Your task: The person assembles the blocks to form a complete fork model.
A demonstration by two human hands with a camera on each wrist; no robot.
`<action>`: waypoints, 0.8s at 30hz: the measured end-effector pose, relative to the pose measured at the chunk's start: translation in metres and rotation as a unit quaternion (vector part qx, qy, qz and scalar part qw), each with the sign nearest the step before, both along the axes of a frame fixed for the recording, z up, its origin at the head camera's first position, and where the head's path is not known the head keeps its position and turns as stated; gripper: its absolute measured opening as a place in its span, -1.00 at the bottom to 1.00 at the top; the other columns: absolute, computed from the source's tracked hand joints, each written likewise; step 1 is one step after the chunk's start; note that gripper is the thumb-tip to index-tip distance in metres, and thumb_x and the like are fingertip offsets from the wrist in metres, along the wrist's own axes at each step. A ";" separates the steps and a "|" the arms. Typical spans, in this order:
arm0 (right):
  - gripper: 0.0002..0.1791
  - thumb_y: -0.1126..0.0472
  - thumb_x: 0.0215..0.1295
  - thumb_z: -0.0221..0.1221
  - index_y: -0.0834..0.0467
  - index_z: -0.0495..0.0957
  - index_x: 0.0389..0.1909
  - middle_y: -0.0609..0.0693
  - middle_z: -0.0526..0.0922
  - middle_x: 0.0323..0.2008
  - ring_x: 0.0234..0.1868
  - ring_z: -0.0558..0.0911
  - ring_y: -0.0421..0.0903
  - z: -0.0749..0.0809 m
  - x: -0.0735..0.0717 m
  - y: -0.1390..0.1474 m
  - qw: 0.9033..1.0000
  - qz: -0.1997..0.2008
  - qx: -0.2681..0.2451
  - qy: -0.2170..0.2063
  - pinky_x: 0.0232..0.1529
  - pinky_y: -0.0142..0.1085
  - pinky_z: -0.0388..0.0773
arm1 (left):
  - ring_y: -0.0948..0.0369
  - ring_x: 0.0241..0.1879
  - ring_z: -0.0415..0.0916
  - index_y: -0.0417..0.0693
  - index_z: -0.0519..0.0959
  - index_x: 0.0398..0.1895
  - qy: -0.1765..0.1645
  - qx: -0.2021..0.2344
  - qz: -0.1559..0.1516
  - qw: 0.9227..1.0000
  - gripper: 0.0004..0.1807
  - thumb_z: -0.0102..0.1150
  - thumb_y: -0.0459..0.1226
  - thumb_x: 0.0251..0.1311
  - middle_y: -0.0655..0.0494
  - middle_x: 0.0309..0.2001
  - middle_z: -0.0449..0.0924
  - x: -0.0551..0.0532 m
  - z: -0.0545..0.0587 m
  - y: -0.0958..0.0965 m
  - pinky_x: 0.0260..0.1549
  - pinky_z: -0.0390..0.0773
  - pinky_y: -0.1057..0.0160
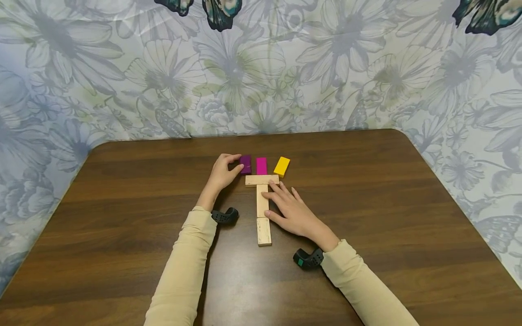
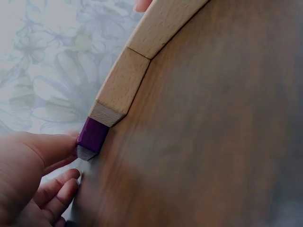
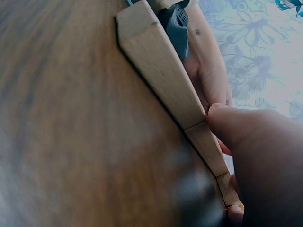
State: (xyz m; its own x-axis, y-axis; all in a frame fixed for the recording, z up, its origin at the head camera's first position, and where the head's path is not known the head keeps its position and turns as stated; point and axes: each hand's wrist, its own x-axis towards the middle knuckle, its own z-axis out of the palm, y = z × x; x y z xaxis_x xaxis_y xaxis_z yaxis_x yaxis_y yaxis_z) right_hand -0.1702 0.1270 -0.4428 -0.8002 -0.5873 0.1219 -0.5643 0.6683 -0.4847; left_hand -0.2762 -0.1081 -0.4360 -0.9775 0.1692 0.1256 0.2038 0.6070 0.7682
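Toward the far side of the table, my left hand (image 1: 222, 172) pinches a purple wooden block (image 1: 246, 164) at its left side, with thumb and index finger on it. The left wrist view shows the thumb against this purple block (image 2: 92, 135). My right hand (image 1: 291, 210) lies with spread fingers along the right edge of the plain wooden blocks (image 1: 262, 201), touching them. Two plain blocks stand end to end in a column, and a plain crosspiece block (image 1: 257, 180) lies across its far end. Behind the crosspiece are a magenta block (image 1: 261, 166) and a tilted yellow block (image 1: 282, 166).
The brown wooden table (image 1: 122, 253) has rounded far corners. A flower-patterned wall covering (image 1: 265, 81) rises behind its far edge. Dark bands (image 1: 225, 216) sit on both wrists, over or beside the cream sleeves (image 1: 183, 267).
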 end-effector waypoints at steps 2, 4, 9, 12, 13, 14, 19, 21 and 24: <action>-0.40 -0.19 0.42 -0.16 -0.02 0.20 0.37 0.01 -0.09 0.45 0.42 -0.14 0.08 0.000 0.000 0.000 1.000 -0.001 0.002 -0.001 0.30 0.10 -0.25 | -0.07 0.10 0.27 -0.30 0.44 0.18 0.004 -0.001 0.003 1.000 -0.56 0.14 -0.32 0.26 -0.23 0.08 0.32 0.003 0.000 0.000 0.12 0.20 0.01; -0.41 -0.19 0.42 -0.15 -0.02 0.21 0.37 0.01 -0.09 0.45 0.42 -0.14 0.08 0.001 0.000 0.000 1.000 -0.003 0.003 0.000 0.30 0.10 -0.25 | -0.08 0.09 0.27 -0.30 0.46 0.16 0.009 -0.003 0.007 1.000 -0.57 0.15 -0.31 0.25 -0.23 0.07 0.33 0.006 0.001 -0.001 0.11 0.20 0.01; -0.41 -0.18 0.42 -0.15 -0.02 0.20 0.38 0.00 -0.10 0.45 0.42 -0.15 0.08 0.002 0.001 -0.001 1.000 -0.003 0.005 -0.002 0.30 0.09 -0.26 | -0.07 0.06 0.29 -0.29 0.48 0.13 0.018 -0.010 0.012 1.000 -0.57 0.19 -0.28 0.22 -0.24 0.07 0.33 0.010 0.002 -0.001 0.08 0.22 0.01; -0.41 -0.17 0.42 -0.15 -0.02 0.20 0.38 0.01 -0.10 0.45 0.42 -0.15 0.07 0.002 0.001 -0.001 1.000 0.000 0.003 -0.005 0.30 0.09 -0.27 | -0.06 0.06 0.30 -0.29 0.48 0.11 0.018 -0.012 0.014 1.000 -0.57 0.19 -0.26 0.22 -0.22 0.07 0.32 0.012 0.001 -0.003 0.08 0.24 0.02; -0.41 -0.18 0.42 -0.15 -0.02 0.20 0.38 0.01 -0.10 0.45 0.42 -0.16 0.07 0.002 0.001 -0.002 1.000 0.000 0.003 -0.005 0.30 0.09 -0.27 | -0.06 0.06 0.30 -0.29 0.48 0.11 0.019 -0.012 0.016 1.000 -0.58 0.19 -0.26 0.22 -0.22 0.07 0.32 0.013 0.001 -0.004 0.08 0.24 0.02; -0.41 -0.18 0.42 -0.15 -0.01 0.20 0.38 0.01 -0.10 0.45 0.42 -0.16 0.07 0.002 0.001 -0.002 1.000 0.002 0.003 -0.006 0.30 0.09 -0.27 | -0.06 0.06 0.30 -0.30 0.48 0.11 0.019 -0.013 0.017 1.000 -0.57 0.19 -0.26 0.22 -0.22 0.07 0.32 0.013 0.000 -0.005 0.08 0.24 0.03; -0.41 -0.18 0.42 -0.16 -0.02 0.19 0.38 0.00 -0.11 0.45 0.42 -0.16 0.05 0.002 0.001 -0.004 1.000 0.003 0.005 -0.010 0.30 0.08 -0.28 | -0.07 0.05 0.30 -0.33 0.48 0.08 0.029 -0.017 0.024 0.999 -0.58 0.20 -0.26 0.21 -0.24 0.06 0.33 0.016 0.000 -0.007 0.08 0.25 0.03; -0.41 -0.18 0.42 -0.16 -0.02 0.19 0.38 0.00 -0.12 0.45 0.42 -0.17 0.05 0.001 0.001 -0.004 1.000 0.004 0.006 -0.011 0.30 0.07 -0.29 | -0.07 0.04 0.30 -0.34 0.48 0.07 0.032 -0.018 0.027 0.999 -0.58 0.21 -0.26 0.20 -0.24 0.05 0.33 0.017 -0.001 -0.007 0.07 0.25 0.04; -0.41 -0.19 0.42 -0.16 -0.02 0.19 0.38 0.00 -0.12 0.45 0.42 -0.17 0.06 0.000 0.001 -0.003 1.000 0.003 0.004 -0.013 0.30 0.07 -0.29 | -0.07 0.04 0.31 -0.34 0.46 0.09 0.030 -0.013 0.026 0.999 -0.55 0.21 -0.25 0.21 -0.24 0.04 0.34 0.017 -0.002 -0.007 0.07 0.25 0.05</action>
